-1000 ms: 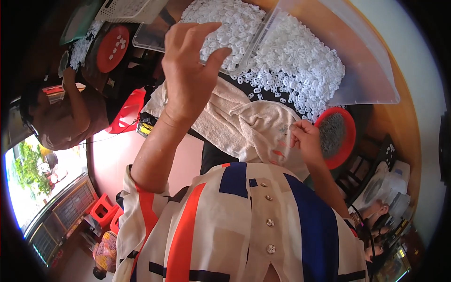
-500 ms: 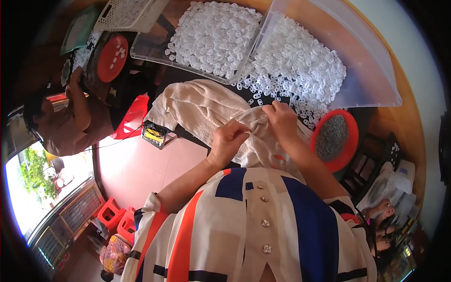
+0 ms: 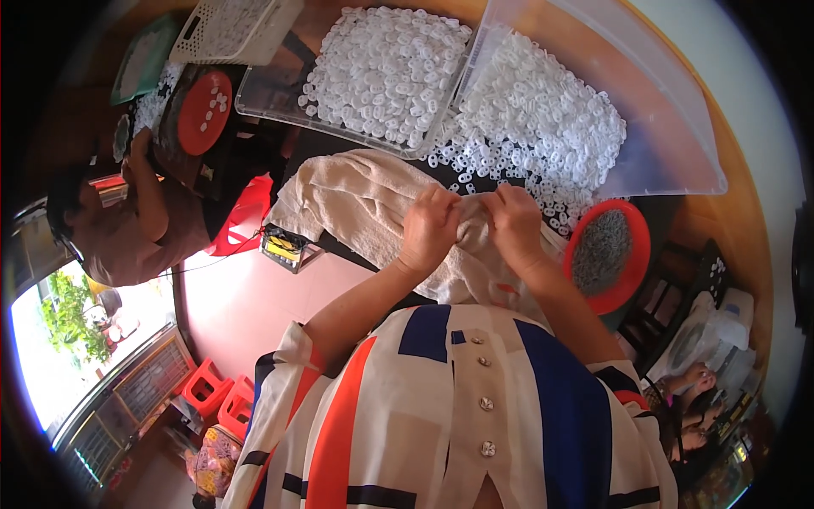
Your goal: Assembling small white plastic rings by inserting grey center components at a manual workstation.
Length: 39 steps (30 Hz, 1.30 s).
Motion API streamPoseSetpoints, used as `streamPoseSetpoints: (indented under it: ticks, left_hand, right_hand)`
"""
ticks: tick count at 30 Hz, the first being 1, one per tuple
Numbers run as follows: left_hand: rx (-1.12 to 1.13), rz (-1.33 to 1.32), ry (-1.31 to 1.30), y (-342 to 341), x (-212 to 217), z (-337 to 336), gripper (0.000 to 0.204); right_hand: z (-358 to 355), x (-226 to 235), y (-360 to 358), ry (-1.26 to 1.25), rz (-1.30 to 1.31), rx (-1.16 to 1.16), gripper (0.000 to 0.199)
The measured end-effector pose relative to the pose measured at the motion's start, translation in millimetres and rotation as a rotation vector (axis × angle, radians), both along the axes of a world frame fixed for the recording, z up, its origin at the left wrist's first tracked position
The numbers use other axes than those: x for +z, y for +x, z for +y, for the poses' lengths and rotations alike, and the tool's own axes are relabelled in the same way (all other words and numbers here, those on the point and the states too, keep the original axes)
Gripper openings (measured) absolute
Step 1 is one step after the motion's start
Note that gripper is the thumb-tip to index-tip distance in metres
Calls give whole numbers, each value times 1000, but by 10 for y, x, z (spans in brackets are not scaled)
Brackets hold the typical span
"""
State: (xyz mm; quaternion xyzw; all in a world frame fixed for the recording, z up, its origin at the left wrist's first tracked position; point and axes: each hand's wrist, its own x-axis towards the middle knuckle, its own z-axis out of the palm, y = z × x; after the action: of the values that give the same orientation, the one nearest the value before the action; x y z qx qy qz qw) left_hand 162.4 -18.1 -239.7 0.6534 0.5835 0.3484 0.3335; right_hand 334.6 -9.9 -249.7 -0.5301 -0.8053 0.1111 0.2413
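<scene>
Up and inward comes the left hand (image 3: 429, 227) since half a second ago, drawing level with the right hand (image 3: 515, 227), which has barely shifted! Both are closed to a pinch, fingertips nearly meeting; whether anything small sits between them, I can't tell. Right beneath them lies the beige towel (image 3: 352, 191), bunched under the fingers. Just beyond the hands spreads the loose heap of white two-holed pieces (image 3: 551, 119), more filling the clear bin (image 3: 246, 100) ahead of the left hand, and grey bits (image 3: 600, 248) wait in the red bowl (image 3: 638, 259) beside the right. Good form here, I'd judge: one hand steady, the other making small movements, wrists low over the towel so a dropped bit lands softly.
</scene>
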Motion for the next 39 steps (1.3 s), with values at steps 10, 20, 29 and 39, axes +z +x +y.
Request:
streamPoseSetpoints:
  ticks: [10, 20, 29, 39]
  left_hand:
    - [98, 208, 132, -34, -225, 169, 8]
    - [-90, 392, 177, 10, -300, 303, 12]
    - [-238, 666, 252, 15, -323, 351, 8]
    - [-402, 718, 390, -41, -345, 428, 8]
  right_hand:
    - [-1, -107, 108, -77, 217, -88, 13]
    - [-82, 54, 248, -205, 355, -155, 15]
    - [-186, -73, 168, -98, -35, -28, 8]
    - [-131, -64, 253, -501, 531, -222, 9]
